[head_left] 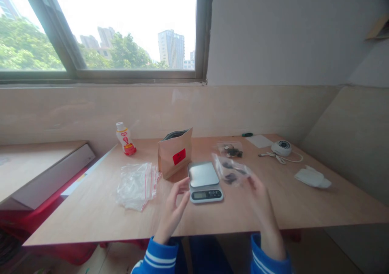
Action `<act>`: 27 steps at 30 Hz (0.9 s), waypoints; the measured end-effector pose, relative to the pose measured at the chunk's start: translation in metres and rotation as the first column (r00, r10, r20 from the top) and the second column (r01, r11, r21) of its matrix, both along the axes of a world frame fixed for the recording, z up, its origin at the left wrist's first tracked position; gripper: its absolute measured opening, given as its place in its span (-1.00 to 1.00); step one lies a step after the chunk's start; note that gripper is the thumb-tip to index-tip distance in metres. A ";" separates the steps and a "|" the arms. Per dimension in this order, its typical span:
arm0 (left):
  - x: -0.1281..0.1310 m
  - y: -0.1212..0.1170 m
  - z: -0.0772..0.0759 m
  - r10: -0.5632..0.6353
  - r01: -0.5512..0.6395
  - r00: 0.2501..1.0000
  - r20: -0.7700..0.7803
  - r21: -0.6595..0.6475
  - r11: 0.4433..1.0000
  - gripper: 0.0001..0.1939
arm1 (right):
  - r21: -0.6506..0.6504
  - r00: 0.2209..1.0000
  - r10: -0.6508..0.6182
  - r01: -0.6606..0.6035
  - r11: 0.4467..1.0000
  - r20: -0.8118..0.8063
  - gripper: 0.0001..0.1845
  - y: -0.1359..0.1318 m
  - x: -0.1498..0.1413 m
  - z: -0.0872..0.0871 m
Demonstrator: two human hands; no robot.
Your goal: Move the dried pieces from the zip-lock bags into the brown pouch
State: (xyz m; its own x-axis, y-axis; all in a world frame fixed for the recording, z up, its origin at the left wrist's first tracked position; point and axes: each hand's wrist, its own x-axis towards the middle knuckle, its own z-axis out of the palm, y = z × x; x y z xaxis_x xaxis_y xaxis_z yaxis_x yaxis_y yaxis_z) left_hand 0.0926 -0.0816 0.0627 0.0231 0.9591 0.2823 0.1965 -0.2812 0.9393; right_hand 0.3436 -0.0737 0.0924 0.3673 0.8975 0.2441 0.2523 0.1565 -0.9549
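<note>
- Your left hand (172,211) hovers beside the digital kitchen scale (204,181), fingers (181,187) loosely spread.
- Your right hand (259,195) pinches a clear bag of dark pieces (231,170).
- A kraft pouch (174,154) stands behind the scale.

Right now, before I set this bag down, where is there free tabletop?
Bare wood lies right of the right hand, below the white cloth, and left of the crumpled plastic bag. It is crowded around the digital scale, between the left hand, kraft pouch and clear bag of dark pieces.

left hand (172,212): raised, open | right hand (259,195): raised, half curled
</note>
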 end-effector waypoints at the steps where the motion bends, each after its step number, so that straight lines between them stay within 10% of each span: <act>1: 0.008 -0.001 0.002 -0.018 0.018 0.999 0.031 -0.004 1.000 -0.58 | -0.030 0.994 0.099 -0.101 0.994 -0.056 -0.48 -0.001 -0.014 0.001; 7: 0.014 -0.004 0.009 0.051 -0.042 0.983 0.174 -0.058 0.997 -0.69 | -0.064 0.856 0.443 -0.475 0.878 -0.267 -0.45 0.004 -0.072 -0.023; 12: 0.001 -0.006 0.004 0.205 -0.184 0.953 0.226 -0.110 0.977 -0.70 | -0.005 0.994 0.105 -0.105 0.994 -0.037 -0.58 0.003 -0.104 -0.033; 18: -0.001 -0.007 -0.002 0.294 -0.257 0.915 0.276 -0.163 0.953 -0.65 | -0.045 0.881 0.474 -0.473 0.880 -0.003 -0.77 -0.013 -0.139 -0.018; 27: -0.001 -0.007 -0.017 0.348 -0.248 0.864 0.363 -0.292 0.923 -0.55 | -0.104 0.811 0.565 -0.582 0.807 -0.151 -0.74 -0.014 -0.143 -0.021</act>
State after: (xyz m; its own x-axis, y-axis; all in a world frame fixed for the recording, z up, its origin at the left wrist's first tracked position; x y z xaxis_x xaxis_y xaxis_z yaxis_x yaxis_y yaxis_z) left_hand 0.0916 -0.0881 0.0460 -0.3418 0.9395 -0.0223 -0.1709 -0.0388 0.9845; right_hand 0.2004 -0.0874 0.0715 -0.2090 0.9736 0.0913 0.0533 0.1045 -0.9931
